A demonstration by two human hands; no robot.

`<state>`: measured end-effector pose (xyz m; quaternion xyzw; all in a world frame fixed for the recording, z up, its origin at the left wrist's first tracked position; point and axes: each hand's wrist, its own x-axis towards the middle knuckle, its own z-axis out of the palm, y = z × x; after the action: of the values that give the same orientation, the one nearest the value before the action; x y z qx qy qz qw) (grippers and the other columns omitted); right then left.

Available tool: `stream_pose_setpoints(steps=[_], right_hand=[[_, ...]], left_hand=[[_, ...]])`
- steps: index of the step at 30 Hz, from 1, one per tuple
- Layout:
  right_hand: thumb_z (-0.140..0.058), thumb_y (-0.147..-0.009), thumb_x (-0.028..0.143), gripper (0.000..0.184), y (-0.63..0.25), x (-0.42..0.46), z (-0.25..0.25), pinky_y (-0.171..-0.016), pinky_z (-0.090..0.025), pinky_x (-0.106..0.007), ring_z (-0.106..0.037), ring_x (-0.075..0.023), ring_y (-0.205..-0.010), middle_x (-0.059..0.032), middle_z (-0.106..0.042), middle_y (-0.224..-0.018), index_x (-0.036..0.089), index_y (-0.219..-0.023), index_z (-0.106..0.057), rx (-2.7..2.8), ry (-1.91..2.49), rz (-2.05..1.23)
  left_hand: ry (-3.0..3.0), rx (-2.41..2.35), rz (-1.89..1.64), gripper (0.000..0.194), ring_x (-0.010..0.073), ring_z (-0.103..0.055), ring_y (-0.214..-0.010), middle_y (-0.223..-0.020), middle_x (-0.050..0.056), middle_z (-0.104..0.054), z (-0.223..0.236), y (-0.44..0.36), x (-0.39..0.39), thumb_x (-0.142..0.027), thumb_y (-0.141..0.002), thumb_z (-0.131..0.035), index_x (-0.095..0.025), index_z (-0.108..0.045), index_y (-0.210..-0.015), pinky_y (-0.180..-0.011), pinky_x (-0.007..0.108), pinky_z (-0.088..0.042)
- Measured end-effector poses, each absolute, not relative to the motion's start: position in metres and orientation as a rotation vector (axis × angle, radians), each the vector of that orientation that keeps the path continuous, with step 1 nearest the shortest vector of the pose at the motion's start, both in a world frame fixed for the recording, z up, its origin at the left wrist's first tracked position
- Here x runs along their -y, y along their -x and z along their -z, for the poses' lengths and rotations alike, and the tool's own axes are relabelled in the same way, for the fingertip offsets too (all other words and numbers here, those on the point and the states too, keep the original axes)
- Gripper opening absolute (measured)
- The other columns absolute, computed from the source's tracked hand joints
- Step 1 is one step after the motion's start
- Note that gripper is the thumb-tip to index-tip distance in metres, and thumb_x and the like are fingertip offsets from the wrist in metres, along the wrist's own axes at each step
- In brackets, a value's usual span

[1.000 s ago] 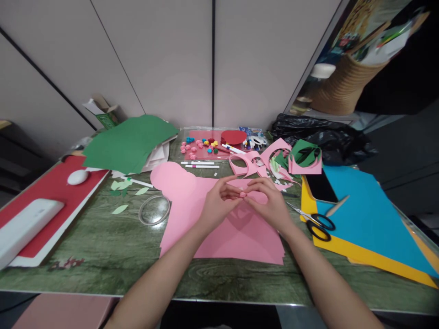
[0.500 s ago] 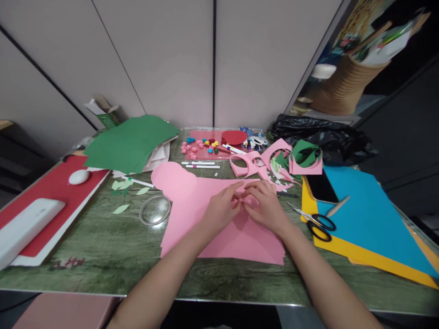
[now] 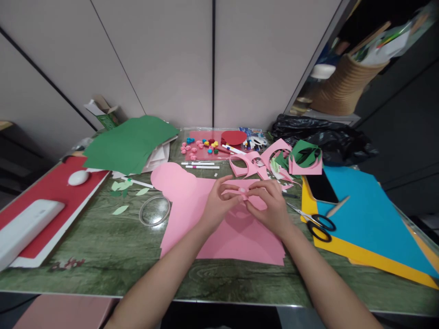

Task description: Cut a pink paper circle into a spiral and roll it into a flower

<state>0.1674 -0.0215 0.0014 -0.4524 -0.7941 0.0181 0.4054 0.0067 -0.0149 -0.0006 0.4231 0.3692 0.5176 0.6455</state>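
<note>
Between the fingertips of both hands is a small curled piece of pink paper [image 3: 243, 191], partly covered by the fingers. My left hand [image 3: 219, 203] pinches it from the left, and my right hand [image 3: 269, 203] pinches it from the right. Both hands hover over a stack of pink paper sheets [image 3: 192, 219] lying on the green wood-patterned table. Pink round paper cutouts [image 3: 171, 176] overlap the stack's upper left corner. To the right of my right hand lie scissors [image 3: 313, 219] with black handles.
A tape roll [image 3: 154, 210] and green paper leaves [image 3: 120, 209] lie left of the pink sheets. Behind are markers [image 3: 202, 167], small rolled paper flowers [image 3: 194, 150] and pink paper offcuts [image 3: 245, 165]. A phone [image 3: 320, 187] rests on blue paper [image 3: 370, 210] at right.
My fingers have shifted around the pink paper piece, showing more of it. The left fingers are spread a little more. Things on the table stay put.
</note>
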Motion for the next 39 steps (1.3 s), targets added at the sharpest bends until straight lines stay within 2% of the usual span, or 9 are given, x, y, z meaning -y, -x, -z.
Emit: stream_pose_setpoints(steps=[6, 19, 28, 33, 39], right_hand=[[-0.062, -0.073, 0.020, 0.014, -0.1689, 0.0210, 0.0027, -0.077, -0.037, -0.039, -0.052, -0.0221, -0.089, -0.0035, -0.060, -0.090, 0.027, -0.085, -0.061, 2.015, 1.101, 0.016], [-0.066, -0.071, 0.018, 0.013, -0.1682, 0.0198, 0.0058, -0.075, -0.037, -0.037, -0.054, -0.0201, -0.084, -0.0030, -0.062, -0.087, 0.023, -0.082, -0.060, 1.997, 1.029, 0.206], [-0.065, -0.072, 0.017, 0.017, -0.1672, 0.0220, 0.0047, -0.075, -0.038, -0.036, -0.055, -0.0196, -0.085, -0.0034, -0.062, -0.087, 0.023, -0.087, -0.059, 1.987, 1.039, 0.231], [-0.064, -0.073, 0.019, 0.013, -0.1670, 0.0213, 0.0069, -0.075, -0.036, -0.036, -0.055, -0.0195, -0.084, -0.0030, -0.062, -0.087, 0.024, -0.084, -0.060, 1.979, 1.049, 0.261], [-0.062, -0.074, 0.019, 0.013, -0.1665, 0.0209, 0.0066, -0.076, -0.036, -0.037, -0.053, -0.0208, -0.086, -0.0038, -0.061, -0.087, 0.022, -0.087, -0.060, 2.007, 1.125, 0.145]], left_hand=[[-0.756, -0.782, -1.054, 0.057, 0.0148, -0.063, -0.081, -0.084, 0.002, -0.067, 0.0002, -0.0063, 0.0147, -0.018, -0.058, -0.076, -0.019, -0.051, -0.109, -0.079, 0.030, -0.047], [-0.867, -0.799, -1.025, 0.047, 0.0131, -0.062, -0.076, -0.078, 0.002, -0.067, 0.0023, -0.0024, 0.0134, -0.019, -0.060, -0.075, -0.017, -0.057, -0.104, -0.076, 0.028, -0.045], [-0.885, -0.854, -1.069, 0.047, 0.0132, -0.061, -0.073, -0.076, 0.002, -0.067, 0.0039, -0.0056, 0.0143, -0.021, -0.059, -0.076, -0.017, -0.057, -0.102, -0.072, 0.028, -0.047], [-0.906, -0.878, -1.080, 0.044, 0.0113, -0.061, -0.070, -0.073, 0.000, -0.066, 0.0034, -0.0067, 0.0150, -0.022, -0.059, -0.076, -0.017, -0.058, -0.100, -0.070, 0.025, -0.047], [-0.987, -0.955, -1.090, 0.045, 0.0124, -0.062, -0.071, -0.075, 0.002, -0.067, 0.0046, -0.0032, 0.0128, -0.025, -0.061, -0.074, -0.017, -0.056, -0.102, -0.069, 0.025, -0.048]])
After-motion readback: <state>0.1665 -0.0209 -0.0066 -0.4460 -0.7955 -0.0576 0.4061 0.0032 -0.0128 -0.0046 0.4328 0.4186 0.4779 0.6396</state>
